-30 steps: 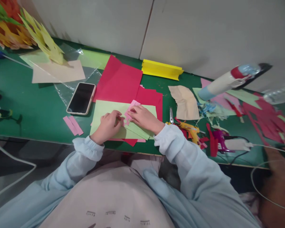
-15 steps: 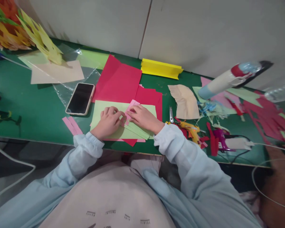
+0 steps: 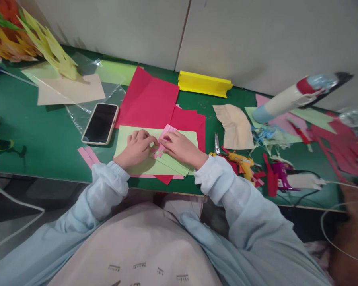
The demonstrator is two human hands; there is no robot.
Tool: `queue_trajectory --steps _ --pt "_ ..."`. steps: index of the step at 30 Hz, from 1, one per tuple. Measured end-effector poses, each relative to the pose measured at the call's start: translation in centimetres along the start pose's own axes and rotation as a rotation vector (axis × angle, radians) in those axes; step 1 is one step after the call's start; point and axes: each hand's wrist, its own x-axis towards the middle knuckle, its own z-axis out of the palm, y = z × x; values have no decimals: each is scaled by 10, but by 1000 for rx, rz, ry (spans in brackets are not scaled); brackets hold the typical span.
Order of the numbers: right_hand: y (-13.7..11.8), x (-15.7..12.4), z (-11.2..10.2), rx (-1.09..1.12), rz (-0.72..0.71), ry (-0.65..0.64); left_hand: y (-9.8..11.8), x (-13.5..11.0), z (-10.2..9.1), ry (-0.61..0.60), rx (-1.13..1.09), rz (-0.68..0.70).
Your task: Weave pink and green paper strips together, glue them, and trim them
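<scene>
In the middle of the frame, the right hand (image 3: 181,147) holds the pink paper (image 3: 167,130) over the pale green sheet (image 3: 124,138), probably to keep it steady; the left hand (image 3: 135,148) curls its fingers narrow there, but its grip I cannot tell.

The pink strips (image 3: 168,129) are matt paper, the phone screen (image 3: 100,122) glossy, the bottle (image 3: 286,101) perhaps smooth metal.

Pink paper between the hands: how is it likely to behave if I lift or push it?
The pink paper looks thin and narrow, so it is probably light and apt to bend. Lying over the light green sheet, it might slide if pushed.
</scene>
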Motion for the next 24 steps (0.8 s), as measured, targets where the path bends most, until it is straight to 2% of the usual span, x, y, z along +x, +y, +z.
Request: queue_trajectory --steps 14,24 --pt "0 -1 0 25 5 2 0 0 1 17 18 -3" --pt "1 0 0 58 3 15 2 -2 9 77 124 77"
